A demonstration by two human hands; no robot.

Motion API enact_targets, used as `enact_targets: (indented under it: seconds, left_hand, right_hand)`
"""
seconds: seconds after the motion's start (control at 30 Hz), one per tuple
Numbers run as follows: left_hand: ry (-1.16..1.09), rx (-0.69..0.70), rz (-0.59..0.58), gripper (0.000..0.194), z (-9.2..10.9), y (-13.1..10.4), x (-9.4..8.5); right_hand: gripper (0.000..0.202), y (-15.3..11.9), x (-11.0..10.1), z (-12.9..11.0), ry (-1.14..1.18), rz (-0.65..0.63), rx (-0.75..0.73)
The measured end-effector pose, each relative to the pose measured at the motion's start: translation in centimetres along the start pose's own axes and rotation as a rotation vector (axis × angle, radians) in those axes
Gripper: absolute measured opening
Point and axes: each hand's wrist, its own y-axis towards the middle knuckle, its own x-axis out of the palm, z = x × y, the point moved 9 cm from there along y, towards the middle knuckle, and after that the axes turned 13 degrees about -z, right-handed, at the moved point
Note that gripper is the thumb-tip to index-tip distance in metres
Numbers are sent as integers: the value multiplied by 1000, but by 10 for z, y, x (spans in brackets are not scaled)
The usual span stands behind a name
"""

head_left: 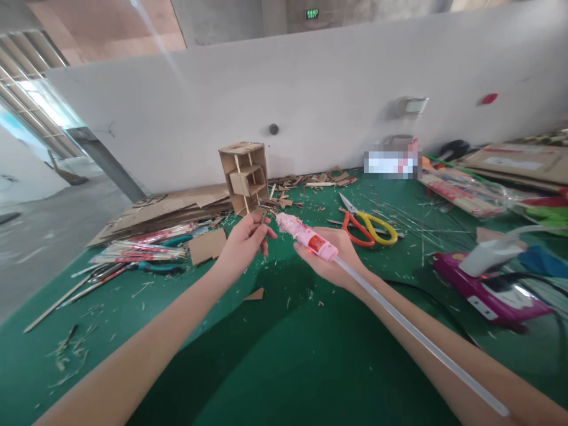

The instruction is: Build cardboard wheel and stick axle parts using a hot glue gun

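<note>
My right hand [337, 257] is wrapped round a pink hot glue gun [306, 235], its nozzle pointing away and to the left. A long translucent glue stick [412, 325] trails from the gun's rear end over my right forearm. My left hand [249, 239] pinches a small brown cardboard piece [263, 216] close to the nozzle; my fingers partly hide it, and I cannot tell if the nozzle touches it. Just beyond my left hand, a small cardboard shelf [244, 177] with stick supports stands upright on the green table [284, 367].
Orange-and-yellow-handled scissors [368, 228] lie right of the gun. A purple power strip [492, 296] with cables sits at the right. Left are blue-handled pliers [155, 268], packs of sticks [142, 251] and cardboard sheets [168, 210]. Cardboard scraps [315, 180] line the white wall.
</note>
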Motion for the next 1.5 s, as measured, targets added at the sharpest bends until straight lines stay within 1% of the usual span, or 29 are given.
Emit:
enact_targets:
  seconds: [0.17, 0.43, 0.7, 1.17, 1.5]
  left_hand:
    - [34, 16, 5, 10, 0, 0, 0]
    - [17, 4, 24, 9, 4, -3, 1]
    - [-22, -7, 25, 9, 1, -3, 2]
    - [35, 11, 39, 13, 4, -4, 0]
    - [-8, 4, 58, 14, 2, -4, 0]
  right_hand:
    - [35, 0, 0, 3, 12, -1, 31]
    - [36, -1, -1, 7, 33, 0, 61]
    - [37, -2, -1, 9, 52, 11, 82]
    - [38, -2, -1, 11, 84, 10, 120]
    - [37, -2, -1, 11, 81, 14, 100]
